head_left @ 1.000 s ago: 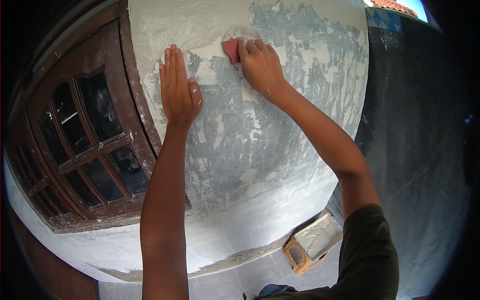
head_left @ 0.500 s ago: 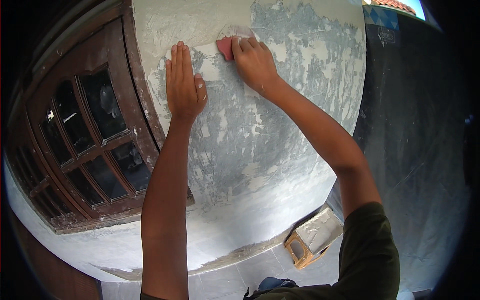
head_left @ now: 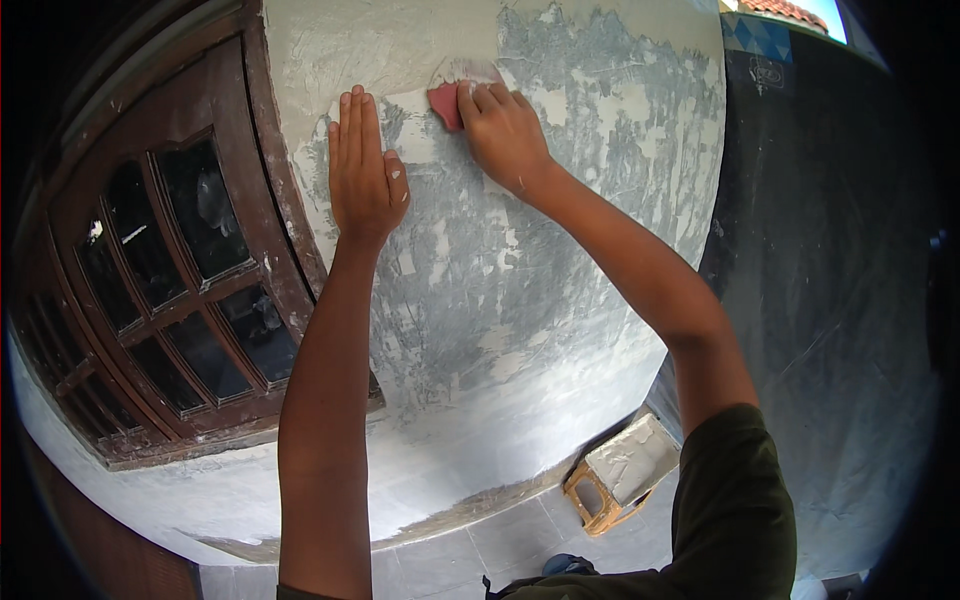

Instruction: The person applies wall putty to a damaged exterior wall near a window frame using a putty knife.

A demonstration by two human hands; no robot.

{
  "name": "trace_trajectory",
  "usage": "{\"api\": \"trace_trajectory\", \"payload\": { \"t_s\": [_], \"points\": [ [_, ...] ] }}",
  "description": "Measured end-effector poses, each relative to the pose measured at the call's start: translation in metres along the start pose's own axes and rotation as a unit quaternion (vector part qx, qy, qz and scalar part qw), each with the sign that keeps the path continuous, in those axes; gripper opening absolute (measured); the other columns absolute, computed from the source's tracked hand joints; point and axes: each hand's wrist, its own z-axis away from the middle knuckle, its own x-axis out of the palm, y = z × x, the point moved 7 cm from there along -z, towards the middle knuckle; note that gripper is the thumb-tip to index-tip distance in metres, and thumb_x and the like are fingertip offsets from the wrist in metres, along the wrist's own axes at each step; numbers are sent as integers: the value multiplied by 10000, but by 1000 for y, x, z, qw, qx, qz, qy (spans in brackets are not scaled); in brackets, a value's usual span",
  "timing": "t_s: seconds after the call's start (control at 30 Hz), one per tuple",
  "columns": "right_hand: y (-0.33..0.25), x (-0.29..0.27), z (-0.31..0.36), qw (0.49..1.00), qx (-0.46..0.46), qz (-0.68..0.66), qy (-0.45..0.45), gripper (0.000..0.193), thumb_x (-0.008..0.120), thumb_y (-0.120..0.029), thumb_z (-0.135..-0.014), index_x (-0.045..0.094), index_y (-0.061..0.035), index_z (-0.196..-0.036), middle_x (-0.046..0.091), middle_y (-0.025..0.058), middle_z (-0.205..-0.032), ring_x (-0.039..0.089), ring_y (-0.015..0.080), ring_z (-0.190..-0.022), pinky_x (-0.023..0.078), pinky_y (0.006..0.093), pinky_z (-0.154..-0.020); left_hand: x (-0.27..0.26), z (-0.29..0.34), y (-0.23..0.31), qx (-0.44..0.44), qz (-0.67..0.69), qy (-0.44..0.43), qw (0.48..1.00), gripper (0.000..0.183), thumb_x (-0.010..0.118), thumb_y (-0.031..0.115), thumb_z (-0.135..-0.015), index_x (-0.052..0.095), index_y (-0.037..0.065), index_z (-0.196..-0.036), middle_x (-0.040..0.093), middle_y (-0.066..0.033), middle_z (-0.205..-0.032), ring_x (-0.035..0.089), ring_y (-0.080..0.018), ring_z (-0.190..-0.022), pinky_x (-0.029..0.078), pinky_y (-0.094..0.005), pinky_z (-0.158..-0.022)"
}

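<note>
In front of me stands a grey wall (head_left: 455,260) patched with pale plaster, with a smoother cream layer along its top. My left hand (head_left: 367,170) lies flat against it near the window frame, fingers straight and pointing up, with white specks on the thumb. Farther right, my right hand (head_left: 503,130) grips a red putty spreader (head_left: 445,105) whose upper edge, smeared with whitish filler, rests on the wall. Most of the spreader's right side is hidden behind my fingers.
A brown wooden window (head_left: 190,280) with glass panes is at the left. A dark sheet (head_left: 820,300) covers the right side. On the tiled floor (head_left: 520,535), at the wall's foot, a tray of pale filler (head_left: 632,460) sits on a yellowish stool (head_left: 597,500).
My right hand and the spreader have shifted slightly down the wall. My left hand keeps its place. The whole view has moved a little.
</note>
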Motion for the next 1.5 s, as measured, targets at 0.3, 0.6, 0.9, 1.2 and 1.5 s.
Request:
{"api": "trace_trajectory", "payload": {
  "t_s": [0.3,0.6,0.9,1.2,1.5],
  "points": [
    [57,-49,-50,986,83,-96,104,290,687,-80,-807,687,-28,-1093,671,108,-811,647,291,-812,544,411,-652,-4,-6,1,3,15,-14,1000,663,375,120,-900,287,-82,-1525,312,-233,-1600,239,-375,-1516,179,-532,-1224],
    [-31,-15,-8,998,6,-60,0,366,660,-45,-773,664,100,-1109,683,138,-864,651,277,-901,534,370,-792,-25,16,-16,60,-47,-152,985,669,380,62,-907,250,-44,-1555,286,-205,-1619,232,-359,-1521,170,-503,-1231],
    [45,-47,-62,987,124,-16,96,132,653,-92,-822,650,-41,-944,671,118,-818,654,312,-822,549,434,-675,-23,14,-8,85,-22,-109,990,636,366,81,-918,292,-56,-1535,317,-207,-1607,282,-349,-1506,213,-503,-1222],
    [-47,-27,-44,992,86,-80,41,238,649,-38,-751,688,11,-980,692,134,-845,665,309,-862,553,419,-730,-27,21,-22,83,7,-79,993,615,317,139,-955,284,-58,-1537,318,-221,-1600,285,-364,-1501,223,-504,-1220],
    [61,-34,-75,988,110,-28,105,175,605,-50,-845,655,8,-1002,675,162,-898,622,369,-860,524,448,-759,-36,14,-23,86,-7,-75,993,622,290,146,-961,258,-57,-1547,311,-222,-1604,272,-360,-1507,210,-501,-1225]
  ]
}}
